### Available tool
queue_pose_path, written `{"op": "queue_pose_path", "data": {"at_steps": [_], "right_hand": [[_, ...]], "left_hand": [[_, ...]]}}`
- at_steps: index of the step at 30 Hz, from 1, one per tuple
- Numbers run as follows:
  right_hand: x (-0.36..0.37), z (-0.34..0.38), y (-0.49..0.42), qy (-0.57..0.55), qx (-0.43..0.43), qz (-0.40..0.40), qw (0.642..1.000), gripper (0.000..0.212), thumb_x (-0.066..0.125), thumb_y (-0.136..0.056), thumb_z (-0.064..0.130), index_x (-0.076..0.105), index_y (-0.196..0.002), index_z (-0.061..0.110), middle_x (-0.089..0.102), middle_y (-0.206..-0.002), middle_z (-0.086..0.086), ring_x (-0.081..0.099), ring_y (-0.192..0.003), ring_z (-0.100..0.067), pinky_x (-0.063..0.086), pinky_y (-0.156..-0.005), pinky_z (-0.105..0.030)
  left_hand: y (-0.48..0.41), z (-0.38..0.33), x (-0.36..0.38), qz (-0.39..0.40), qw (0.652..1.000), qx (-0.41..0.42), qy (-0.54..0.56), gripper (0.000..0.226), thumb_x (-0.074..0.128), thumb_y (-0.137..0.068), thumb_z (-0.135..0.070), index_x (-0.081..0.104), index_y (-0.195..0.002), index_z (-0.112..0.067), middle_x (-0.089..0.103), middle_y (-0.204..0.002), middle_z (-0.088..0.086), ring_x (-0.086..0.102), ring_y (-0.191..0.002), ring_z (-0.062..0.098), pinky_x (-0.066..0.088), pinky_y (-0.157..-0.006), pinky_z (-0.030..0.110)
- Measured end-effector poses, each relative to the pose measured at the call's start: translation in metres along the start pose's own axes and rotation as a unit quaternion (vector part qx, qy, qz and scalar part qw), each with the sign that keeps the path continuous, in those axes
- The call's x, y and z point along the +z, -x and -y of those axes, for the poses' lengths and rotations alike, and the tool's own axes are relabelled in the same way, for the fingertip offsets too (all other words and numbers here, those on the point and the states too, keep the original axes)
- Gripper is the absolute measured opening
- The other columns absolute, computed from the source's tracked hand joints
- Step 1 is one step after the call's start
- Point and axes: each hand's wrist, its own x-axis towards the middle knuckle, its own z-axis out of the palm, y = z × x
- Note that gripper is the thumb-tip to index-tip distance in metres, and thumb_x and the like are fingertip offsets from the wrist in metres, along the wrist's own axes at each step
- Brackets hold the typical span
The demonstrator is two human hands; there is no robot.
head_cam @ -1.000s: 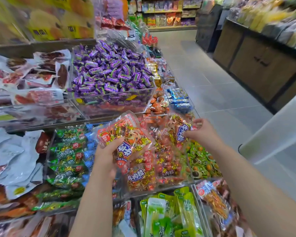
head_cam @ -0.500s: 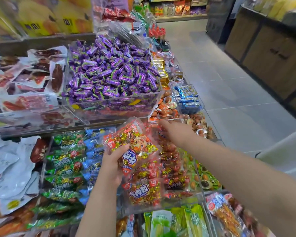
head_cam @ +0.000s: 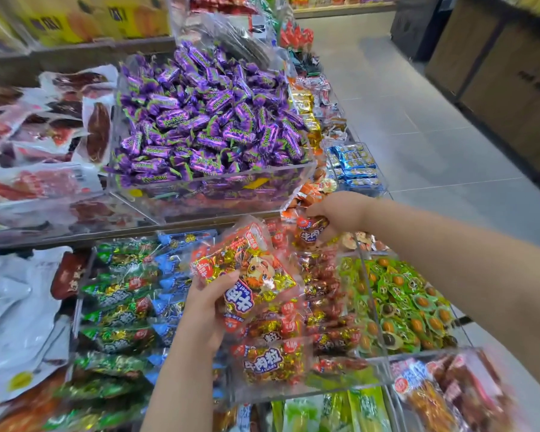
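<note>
Shopper's L hand [head_cam: 200, 310] is pinching a light, crinkly, likely slippery beef-snack bag [head_cam: 256, 275] by its lower edge above the clear bin [head_cam: 309, 391], while R hand [head_cam: 340, 213] is gripping another pkt [head_cam: 310, 230], fingers curled, at bin's back.

2 grips show, the left grip [head_cam: 205, 310] and the right grip [head_cam: 340, 213], holding 2 red snack packets, 1 large packet [head_cam: 256, 272] and 1 small packet [head_cam: 310, 229], plus 1 clear bin [head_cam: 219, 186] heaped with purple sweets [head_cam: 206, 120] too many to count.
</note>
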Motion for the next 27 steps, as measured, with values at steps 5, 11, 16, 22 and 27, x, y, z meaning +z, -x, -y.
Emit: {"op": "queue_pose_path", "data": {"at_steps": [5, 11, 16, 22, 27], "right_hand": [[0.0, 0.003, 0.002, 0.131, -0.037, -0.032, 0.99, 0.066, 0.058, -0.076, 0.065, 0.048, -0.125, 0.022, 0.058, -0.086, -0.001, 0.051, -0.076, -0.023, 0.04, -0.067, -0.03], [0.021, 0.01, 0.016, 0.186, 0.014, -0.241, 0.952, 0.064, 0.071, -0.069, 0.058, 0.058, -0.112, 0.012, 0.057, -0.106, -0.013, 0.056, -0.095, -0.031, 0.045, -0.082, -0.039], [0.022, 0.009, 0.012, 0.143, -0.008, -0.14, 0.98, 0.047, 0.036, -0.098, 0.046, 0.042, -0.139, 0.023, 0.052, -0.132, 0.0, 0.045, -0.122, -0.022, 0.037, -0.101, -0.036], [0.02, 0.0, 0.031, 0.032, -0.118, -0.253, 0.96, 0.025, 0.066, -0.086, 0.013, 0.07, -0.106, 0.0, 0.07, -0.099, -0.018, 0.067, -0.091, -0.034, 0.052, -0.083, -0.044], [0.01, 0.0, 0.015, 0.058, -0.117, -0.114, 0.985, 0.032, 0.048, -0.097, 0.029, 0.063, -0.122, 0.015, 0.066, -0.112, -0.005, 0.052, -0.108, -0.026, 0.041, -0.091, -0.037]], "left_hand": [[-0.002, 0.001, -0.003, -0.007, 1.0, -0.008, 0.003, 0.069, 0.076, -0.056, -0.015, 0.053, -0.12, -0.013, 0.075, -0.088, 0.011, 0.073, -0.075, 0.027, 0.058, -0.056, 0.035], [-0.004, 0.0, -0.001, 0.001, 1.0, -0.002, -0.02, 0.066, 0.073, -0.06, -0.015, 0.053, -0.123, -0.012, 0.075, -0.094, 0.012, 0.073, -0.08, 0.028, 0.06, -0.062, 0.039], [-0.001, -0.001, 0.001, -0.007, 1.0, -0.004, -0.021, 0.082, 0.076, -0.056, -0.009, 0.047, -0.133, -0.009, 0.068, -0.11, 0.019, 0.069, -0.091, 0.034, 0.053, -0.087, 0.052], [-0.002, -0.002, 0.001, -0.005, 1.0, -0.008, -0.017, 0.077, 0.073, -0.059, -0.015, 0.048, -0.132, -0.008, 0.069, -0.109, 0.02, 0.07, -0.09, 0.033, 0.057, -0.081, 0.049], [-0.003, -0.001, 0.001, 0.005, 1.0, -0.013, -0.02, 0.065, 0.079, -0.064, -0.008, 0.052, -0.123, -0.007, 0.072, -0.097, 0.016, 0.072, -0.081, 0.03, 0.06, -0.069, 0.044]]}}
